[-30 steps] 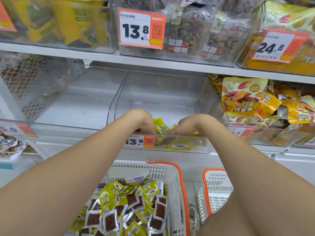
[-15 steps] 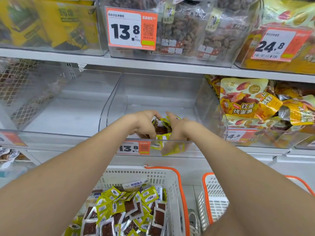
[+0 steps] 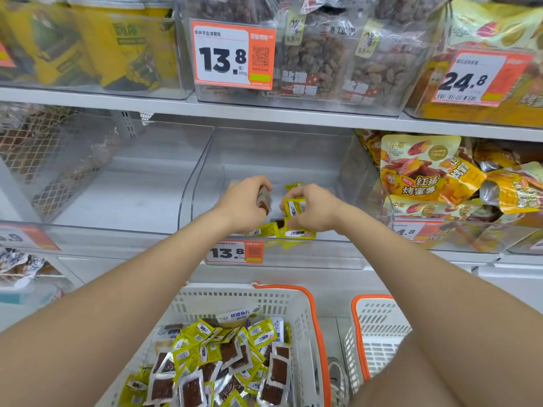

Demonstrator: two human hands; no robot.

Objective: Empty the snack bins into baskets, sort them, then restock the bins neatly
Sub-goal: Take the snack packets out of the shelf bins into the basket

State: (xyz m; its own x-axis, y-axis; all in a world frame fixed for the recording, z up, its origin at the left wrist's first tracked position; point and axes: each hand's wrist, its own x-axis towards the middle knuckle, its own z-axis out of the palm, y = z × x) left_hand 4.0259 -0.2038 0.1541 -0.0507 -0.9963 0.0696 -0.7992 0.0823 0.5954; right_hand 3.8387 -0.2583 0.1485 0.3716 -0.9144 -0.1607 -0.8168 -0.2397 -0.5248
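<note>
Reaching into the clear bin [image 3: 293, 154] on the middle shelf: gripping a silvery-brown packet [image 3: 264, 199] in the left hand [image 3: 244, 201], pinching a small clutch of yellow packets [image 3: 293, 205] in the right hand [image 3: 313, 208], hands close together, just above the bin floor. Judged as the tail end of emptying this bin.

To do it well:
- Sweep the loose packets [image 3: 293, 233] lying against the near front wall, behind the lower price tag [image 3: 235, 253], into one palm rather than picking singly.
- Check the far corners through the clear wall.
- Lift clear over the front lip before letting go.
- Drop straight down into the left basket [image 3: 235, 298], directly below and nearer, not into the right basket [image 3: 379, 318], to keep kinds together.
- Keep a firm curl against likely slipping of slick film.

Counted:
- Two hands, both holding.
- Two white baskets with orange rims. Left one heaped with a pile of yellow and brown packets [image 3: 223, 356], too many to number. Right one mostly out of view inside.
- One packet in the left hand.
- At least two in the right, exact number unclear.
- Roughly four on the bin floor, overlapping.
- One neighbouring bin [image 3: 132, 186] to the left.
</note>
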